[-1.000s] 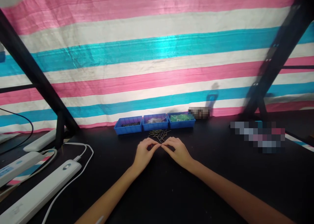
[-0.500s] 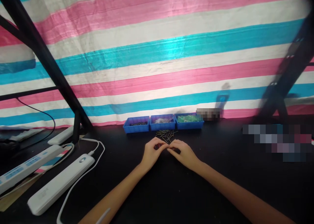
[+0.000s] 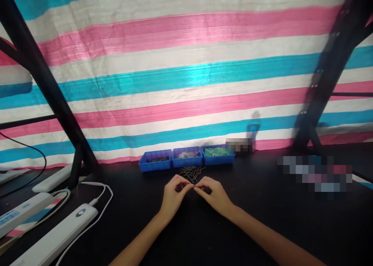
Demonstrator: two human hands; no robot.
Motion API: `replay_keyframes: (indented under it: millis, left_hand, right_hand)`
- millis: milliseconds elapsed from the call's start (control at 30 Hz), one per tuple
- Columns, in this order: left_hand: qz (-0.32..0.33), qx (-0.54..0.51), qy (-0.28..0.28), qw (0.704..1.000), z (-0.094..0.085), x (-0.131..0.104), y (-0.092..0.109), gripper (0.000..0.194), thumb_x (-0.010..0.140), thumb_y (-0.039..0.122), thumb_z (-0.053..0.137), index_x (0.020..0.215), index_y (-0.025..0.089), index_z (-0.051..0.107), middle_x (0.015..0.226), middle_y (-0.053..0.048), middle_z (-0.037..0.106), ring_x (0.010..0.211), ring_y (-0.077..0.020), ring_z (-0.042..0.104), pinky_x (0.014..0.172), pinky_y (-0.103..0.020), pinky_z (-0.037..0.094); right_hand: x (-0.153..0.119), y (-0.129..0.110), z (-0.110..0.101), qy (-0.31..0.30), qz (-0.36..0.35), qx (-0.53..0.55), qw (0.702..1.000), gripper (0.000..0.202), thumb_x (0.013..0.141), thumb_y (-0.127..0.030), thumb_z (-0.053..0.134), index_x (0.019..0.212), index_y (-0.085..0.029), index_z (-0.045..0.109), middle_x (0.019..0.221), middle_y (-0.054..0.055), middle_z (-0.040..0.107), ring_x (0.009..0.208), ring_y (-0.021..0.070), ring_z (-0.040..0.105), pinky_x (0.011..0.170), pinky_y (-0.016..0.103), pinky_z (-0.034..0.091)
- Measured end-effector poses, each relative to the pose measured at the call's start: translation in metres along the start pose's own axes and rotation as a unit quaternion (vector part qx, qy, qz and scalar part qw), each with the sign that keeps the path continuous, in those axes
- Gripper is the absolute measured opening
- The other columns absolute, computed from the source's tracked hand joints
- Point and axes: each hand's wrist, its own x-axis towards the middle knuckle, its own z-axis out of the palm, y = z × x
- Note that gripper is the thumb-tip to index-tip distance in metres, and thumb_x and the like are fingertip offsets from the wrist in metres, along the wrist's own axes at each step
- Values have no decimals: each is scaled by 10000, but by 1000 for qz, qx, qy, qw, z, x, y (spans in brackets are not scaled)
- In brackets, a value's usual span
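Observation:
My left hand (image 3: 174, 196) and my right hand (image 3: 215, 194) meet at the fingertips above the black table, both pinched on something too small to make out. Just beyond them lies a loose pile of thin metal pins (image 3: 192, 172). Behind the pile stand three blue trays in a row. The left tray (image 3: 155, 166) has dark thin pieces in it, the middle tray (image 3: 187, 163) holds clear or whitish bits, and the right tray (image 3: 218, 160) contains green pieces.
White power strips (image 3: 58, 235) with a white cable (image 3: 109, 204) lie on the left. Black frame posts rise at left (image 3: 55, 91) and right (image 3: 329, 83). A striped sheet (image 3: 175, 79) hangs behind the table (image 3: 210, 239). Blurred items sit at right.
The view has shifted, so the trays, pins and hands appear lower and slightly further left. Both hands remain together at the fingertips in front of the pins.

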Motion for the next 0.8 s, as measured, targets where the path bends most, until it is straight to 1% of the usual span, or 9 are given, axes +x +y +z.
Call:
replay_keyframes:
  millis: [100,167,300,367,433,533,633,733,800]
  left_hand:
    - [0,4,-16,1000,-1,1,-2,172,735,352,616,695,188,648,710,-7,566,589,-114,455,543,-239,369]
    - [5,8,-42,999,-1,2,-4,166,728,355,623,710,193,656,724,-10,569,599,-117,470,550,-240,378]
    - [28,20,-109,993,1,0,-7,167,724,366,622,731,203,657,755,-20,571,645,-131,509,573,-244,407]
    - [42,30,-123,991,2,-2,-6,156,727,353,616,730,202,651,758,-22,571,673,-138,521,592,-248,417]
    - [52,39,-123,990,2,-2,-5,141,736,334,605,735,199,645,761,-23,576,683,-139,527,599,-248,420]
    - [50,55,-99,992,1,0,-6,148,754,330,584,762,197,648,733,-17,580,646,-130,522,570,-240,411]
    - [40,75,-47,995,-6,5,-11,193,763,363,574,799,195,663,703,-12,592,606,-125,510,550,-239,406]
    - [25,99,40,994,-17,13,-18,236,763,400,565,820,197,671,710,-11,615,607,-130,512,563,-245,411]
    - [16,124,105,987,-26,18,-22,254,767,418,555,827,202,672,716,-7,613,605,-128,507,572,-247,412]
  right_hand:
    - [1,-2,-1,27,8,38,999,171,827,-322,542,767,-200,645,724,11,595,665,138,546,598,251,421]
    - [1,-3,-2,40,14,55,998,178,826,-333,544,771,-198,647,730,13,598,660,136,545,589,248,420]
    - [2,-2,-2,24,11,60,998,189,830,-344,539,792,-204,662,743,14,605,670,134,552,588,245,420]
    - [2,-1,-1,17,9,54,998,185,828,-340,543,799,-204,666,750,13,607,676,132,555,591,242,422]
    - [2,1,-1,17,13,48,999,184,828,-337,543,792,-202,664,751,13,607,676,131,554,588,240,420]
    - [2,3,0,29,28,44,998,175,823,-335,545,795,-200,654,750,9,607,655,127,544,575,238,414]
    - [2,3,0,37,48,44,997,153,815,-324,550,836,-202,641,759,5,609,640,125,539,572,240,410]
    - [2,4,0,24,51,39,998,142,811,-311,545,857,-206,628,754,2,599,631,125,535,570,243,408]
    - [1,3,1,13,45,40,998,138,813,-304,536,864,-209,621,753,2,592,628,125,534,569,245,408]
